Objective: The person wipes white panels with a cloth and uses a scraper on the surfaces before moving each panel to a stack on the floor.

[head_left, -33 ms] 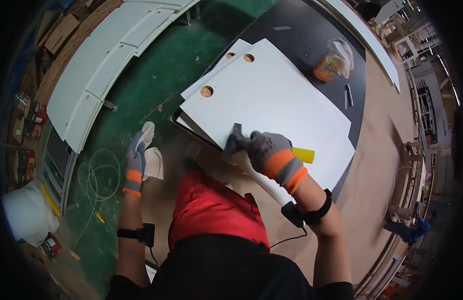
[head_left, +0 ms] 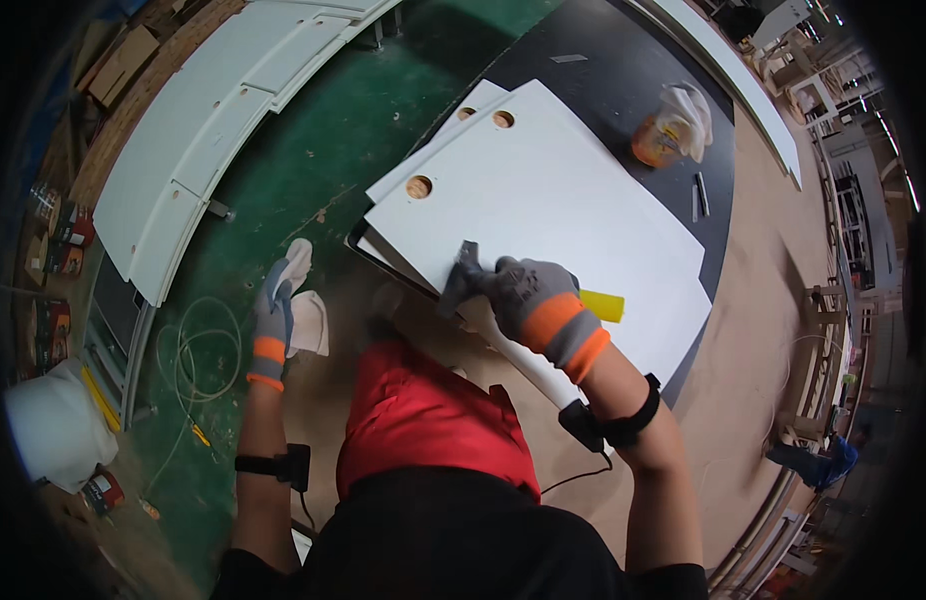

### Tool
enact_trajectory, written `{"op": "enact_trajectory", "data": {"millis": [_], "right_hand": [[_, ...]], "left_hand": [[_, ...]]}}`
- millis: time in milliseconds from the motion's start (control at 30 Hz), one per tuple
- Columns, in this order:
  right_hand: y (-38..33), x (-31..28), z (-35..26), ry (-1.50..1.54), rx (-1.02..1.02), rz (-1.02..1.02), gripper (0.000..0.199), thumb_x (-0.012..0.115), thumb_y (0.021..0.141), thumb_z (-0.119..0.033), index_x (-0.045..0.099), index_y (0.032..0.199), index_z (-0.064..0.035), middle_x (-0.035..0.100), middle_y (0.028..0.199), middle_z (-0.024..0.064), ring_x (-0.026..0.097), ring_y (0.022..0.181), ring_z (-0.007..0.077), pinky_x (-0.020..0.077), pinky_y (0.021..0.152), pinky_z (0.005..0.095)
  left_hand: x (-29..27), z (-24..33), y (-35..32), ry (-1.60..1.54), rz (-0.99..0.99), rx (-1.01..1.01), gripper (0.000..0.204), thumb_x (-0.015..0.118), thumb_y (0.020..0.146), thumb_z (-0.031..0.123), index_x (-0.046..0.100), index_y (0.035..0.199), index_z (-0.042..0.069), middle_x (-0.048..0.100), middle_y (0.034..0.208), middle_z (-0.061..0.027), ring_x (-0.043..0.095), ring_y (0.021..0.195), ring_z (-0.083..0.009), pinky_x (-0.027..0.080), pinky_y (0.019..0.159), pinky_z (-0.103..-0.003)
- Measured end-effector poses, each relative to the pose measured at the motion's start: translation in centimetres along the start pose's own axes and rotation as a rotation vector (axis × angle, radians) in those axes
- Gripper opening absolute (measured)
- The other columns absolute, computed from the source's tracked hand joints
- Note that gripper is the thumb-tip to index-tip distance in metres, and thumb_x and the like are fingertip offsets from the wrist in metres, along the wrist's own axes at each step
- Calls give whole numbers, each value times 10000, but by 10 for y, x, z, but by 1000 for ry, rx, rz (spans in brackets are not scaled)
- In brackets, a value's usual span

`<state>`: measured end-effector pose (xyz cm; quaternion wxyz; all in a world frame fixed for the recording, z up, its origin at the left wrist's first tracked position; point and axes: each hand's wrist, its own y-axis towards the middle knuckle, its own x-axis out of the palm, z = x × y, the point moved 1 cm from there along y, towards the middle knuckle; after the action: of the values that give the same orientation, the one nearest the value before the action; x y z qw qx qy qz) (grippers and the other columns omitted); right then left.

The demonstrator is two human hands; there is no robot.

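My right hand (head_left: 531,300), in a grey and orange glove, is closed around a scraper-like tool. Its wide dark head (head_left: 462,280) meets the near left edge of a white panel (head_left: 553,205), and its yellow handle (head_left: 603,306) sticks out on the other side of my fist. The panel has round holes near its far left end and lies on a second, similar white panel (head_left: 473,100). At the left, away from the panels, my gloved left hand (head_left: 273,312) grips a white cloth (head_left: 308,322) that hangs over the green floor.
Beyond the panels, an orange jar with a white rag (head_left: 673,128) and a thin pen-like item (head_left: 701,194) rest on the dark tabletop (head_left: 593,85). Long white panels (head_left: 208,150) stand at the left. A coiled clear hose (head_left: 198,350) lies on the floor near several cans.
My right hand and the tool have shifted slightly left along the panel's near edge. My left hand keeps its hold on the cloth.
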<state>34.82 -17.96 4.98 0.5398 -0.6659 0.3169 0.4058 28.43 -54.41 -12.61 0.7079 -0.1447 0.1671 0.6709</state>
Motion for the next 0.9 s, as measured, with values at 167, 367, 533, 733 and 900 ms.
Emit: {"op": "enact_trajectory", "data": {"millis": [167, 367, 533, 733, 900], "right_hand": [[70, -29, -20, 18, 21, -7, 417, 544, 841, -174, 579, 1252, -242, 626, 993, 93, 666, 871, 291, 538, 719, 417], [133, -44, -28, 245, 137, 239, 474, 517, 871, -145, 496, 1334, -241, 622, 1024, 130, 660, 877, 334, 539, 712, 448], [88, -33, -43, 560, 420, 268, 632, 530, 881, -172, 302, 1470, -163, 596, 1028, 224, 653, 838, 417, 536, 707, 491], [77, -29, -89, 594, 505, -65, 593, 483, 936, -252, 289, 1488, -153, 593, 1070, 212, 669, 811, 397, 547, 690, 483], [83, -37, -107, 593, 515, -209, 567, 452, 946, -254, 307, 1484, -151, 589, 1112, 182, 676, 831, 375, 553, 678, 497]], "left_hand": [[-3, 15, 72, 42, -66, -10, 374, 498, 1015, 210, 522, 1339, 26, 573, 1326, -117, 521, 1221, -219, 393, 1028, -329], [3, 15, 161, -69, -161, 95, 371, 491, 1018, 185, 515, 1346, 14, 578, 1325, -112, 528, 1221, -219, 382, 1045, -328], [0, 3, 214, -123, -285, 117, 535, 539, 989, 380, 494, 1373, 10, 542, 1371, -124, 488, 1277, -234, 354, 1078, -338], [26, 25, 252, -61, -400, 124, 499, 531, 996, 344, 500, 1364, 7, 548, 1364, -124, 496, 1274, -229, 365, 1068, -328], [51, 51, 266, -108, -411, 129, 370, 551, 990, 207, 553, 1310, 21, 602, 1297, -132, 556, 1213, -243, 412, 1021, -334]]}}
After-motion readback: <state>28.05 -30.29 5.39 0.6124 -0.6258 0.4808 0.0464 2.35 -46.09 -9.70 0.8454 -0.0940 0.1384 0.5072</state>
